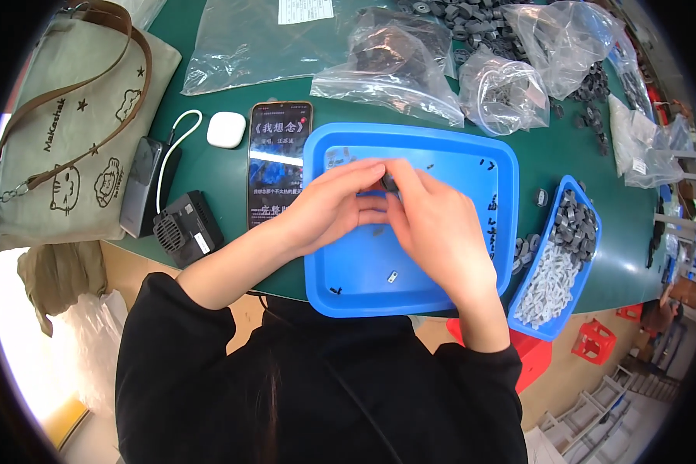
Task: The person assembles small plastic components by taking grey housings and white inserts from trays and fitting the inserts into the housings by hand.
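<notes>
Here, we have a small dark part (389, 183) between our two hands, above the blue tray (348, 271). Our right hand (437, 220) pinches it between thumb and finger. Our left hand (334, 203) comes close beside it with bent fingers, but we cannot tell whether they grip it. Below, a small pale piece (393, 277) lies in the tray.
</notes>
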Action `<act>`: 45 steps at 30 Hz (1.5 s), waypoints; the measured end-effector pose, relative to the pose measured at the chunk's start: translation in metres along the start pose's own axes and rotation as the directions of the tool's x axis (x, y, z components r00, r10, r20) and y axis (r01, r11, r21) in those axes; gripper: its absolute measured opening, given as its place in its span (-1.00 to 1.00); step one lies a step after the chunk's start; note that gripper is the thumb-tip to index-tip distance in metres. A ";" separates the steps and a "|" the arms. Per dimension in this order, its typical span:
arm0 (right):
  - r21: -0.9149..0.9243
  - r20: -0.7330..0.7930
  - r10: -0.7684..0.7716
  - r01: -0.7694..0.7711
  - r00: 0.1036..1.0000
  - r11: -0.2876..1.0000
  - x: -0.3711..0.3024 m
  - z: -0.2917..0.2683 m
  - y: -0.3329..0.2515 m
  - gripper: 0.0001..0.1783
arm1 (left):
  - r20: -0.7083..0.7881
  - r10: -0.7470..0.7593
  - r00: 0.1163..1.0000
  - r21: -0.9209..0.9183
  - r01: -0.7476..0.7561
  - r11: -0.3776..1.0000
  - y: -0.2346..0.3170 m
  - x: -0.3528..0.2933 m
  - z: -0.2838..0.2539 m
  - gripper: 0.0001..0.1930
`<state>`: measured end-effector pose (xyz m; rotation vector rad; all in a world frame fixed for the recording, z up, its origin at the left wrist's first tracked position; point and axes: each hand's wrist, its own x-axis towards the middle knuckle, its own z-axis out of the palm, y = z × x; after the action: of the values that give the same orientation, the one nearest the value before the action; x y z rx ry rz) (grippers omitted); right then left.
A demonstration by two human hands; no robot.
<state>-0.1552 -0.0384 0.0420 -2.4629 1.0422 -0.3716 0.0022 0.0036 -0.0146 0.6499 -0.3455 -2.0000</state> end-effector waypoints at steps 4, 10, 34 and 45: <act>0.368 0.101 0.074 -0.106 0.992 0.924 0.014 -0.012 0.008 -0.56 | -0.064 0.098 0.993 -0.015 -0.099 0.995 0.006 -0.002 0.000 -0.63; 0.782 0.036 0.193 -0.148 0.981 0.606 0.009 -0.010 0.029 -0.73 | -0.051 0.183 0.982 0.207 -0.169 0.964 0.011 0.000 -0.001 -0.66; 0.876 -0.023 0.220 -0.086 0.975 0.474 0.006 -0.002 0.028 -0.71 | -0.127 0.375 0.918 0.442 -0.286 0.850 0.003 -0.004 0.004 -0.72; 0.721 -0.133 0.076 0.044 0.988 0.692 0.006 -0.003 0.029 -0.68 | -0.128 0.435 0.891 0.542 -0.305 0.783 0.003 -0.006 0.007 -0.73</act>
<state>-0.1700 -0.0619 0.0304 -1.7158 0.7593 -0.8062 0.0033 0.0075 -0.0057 1.0621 -0.8053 -1.4186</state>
